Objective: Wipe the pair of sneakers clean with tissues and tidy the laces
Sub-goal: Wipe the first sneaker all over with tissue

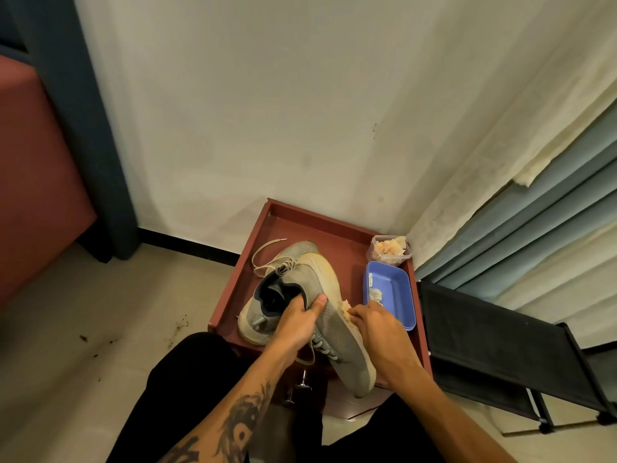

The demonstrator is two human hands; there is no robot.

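The grey knit sneaker (347, 349) you hold is tilted on its side over the red tabletop (334, 235), toe towards you, its pale sole edge yellowed. Your left grip (293, 324) curls around its collar, thumb pressed on the knit. Your right grip (374, 324) pinches a crumpled tissue (345, 307) against the sole edge. The second sneaker (257, 315) lies just behind, laces loose. A blue tray (390, 282) and a clear tub (389, 250) of tissues crowd the right side.
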